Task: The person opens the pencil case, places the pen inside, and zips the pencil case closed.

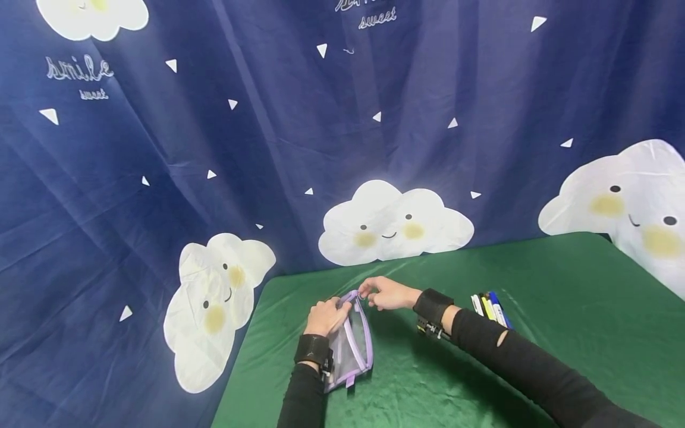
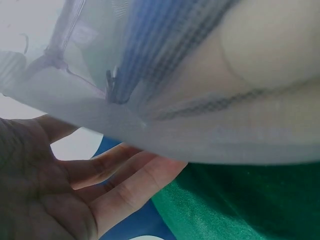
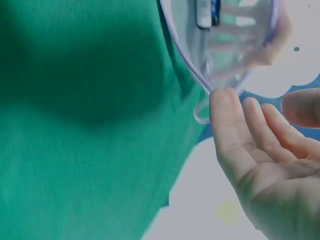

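A see-through mesh pencil case (image 1: 350, 348) with purple edging and a zipper is held tilted above the green table. My left hand (image 1: 325, 318) grips its left side, thumb on the near face and fingers behind; the left wrist view shows those fingers (image 2: 140, 185) under the mesh. At the far top corner, by a small loop (image 3: 201, 112), my right hand (image 1: 390, 294) touches the case with its fingertips. In the right wrist view its thumb (image 3: 302, 107) stands apart from them. A white and blue pen-like item (image 3: 206, 12) shows within the case's outline.
Several markers (image 1: 491, 309), white, yellow and blue, lie on the green cloth (image 1: 562, 309), partly behind my right forearm. A dark blue curtain (image 1: 278, 119) with smiling clouds hangs behind and left of the table.
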Action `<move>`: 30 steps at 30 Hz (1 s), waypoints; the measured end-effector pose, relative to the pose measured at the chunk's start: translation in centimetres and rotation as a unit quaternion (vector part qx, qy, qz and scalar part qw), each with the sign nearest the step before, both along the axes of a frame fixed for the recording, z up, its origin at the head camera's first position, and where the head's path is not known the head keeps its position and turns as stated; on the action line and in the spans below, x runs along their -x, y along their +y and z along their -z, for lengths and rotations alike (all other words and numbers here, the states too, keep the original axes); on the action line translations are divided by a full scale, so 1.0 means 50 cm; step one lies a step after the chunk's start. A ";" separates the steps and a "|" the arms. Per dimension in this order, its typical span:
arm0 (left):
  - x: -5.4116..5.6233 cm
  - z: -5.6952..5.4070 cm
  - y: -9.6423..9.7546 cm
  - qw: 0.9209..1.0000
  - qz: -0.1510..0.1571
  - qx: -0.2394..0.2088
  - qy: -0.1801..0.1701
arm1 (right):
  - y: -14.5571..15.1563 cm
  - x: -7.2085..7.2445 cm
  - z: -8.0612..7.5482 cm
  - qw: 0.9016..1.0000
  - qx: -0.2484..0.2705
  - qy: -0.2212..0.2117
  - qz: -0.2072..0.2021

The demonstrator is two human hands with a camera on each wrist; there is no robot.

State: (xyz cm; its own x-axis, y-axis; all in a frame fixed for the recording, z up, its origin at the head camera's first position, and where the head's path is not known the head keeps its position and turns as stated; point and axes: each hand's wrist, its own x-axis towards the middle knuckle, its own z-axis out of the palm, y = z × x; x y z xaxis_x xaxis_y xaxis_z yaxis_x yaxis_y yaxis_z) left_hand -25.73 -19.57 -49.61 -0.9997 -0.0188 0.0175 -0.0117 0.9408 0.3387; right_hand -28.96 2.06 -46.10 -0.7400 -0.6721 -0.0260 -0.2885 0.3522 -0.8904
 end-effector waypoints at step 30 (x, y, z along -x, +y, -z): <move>0.000 0.003 0.000 1.000 0.004 0.006 0.006 | 0.329 0.004 -0.174 0.937 -0.066 0.275 0.207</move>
State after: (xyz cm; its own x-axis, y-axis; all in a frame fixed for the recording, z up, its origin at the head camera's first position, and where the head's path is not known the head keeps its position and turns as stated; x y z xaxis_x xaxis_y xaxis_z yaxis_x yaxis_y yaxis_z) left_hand -25.74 -19.56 -49.76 -0.9995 -0.0098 0.0295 0.0004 0.9447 0.3280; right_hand -29.16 18.51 -37.41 -0.8623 -0.3428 0.3727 -0.5052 0.6321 -0.5876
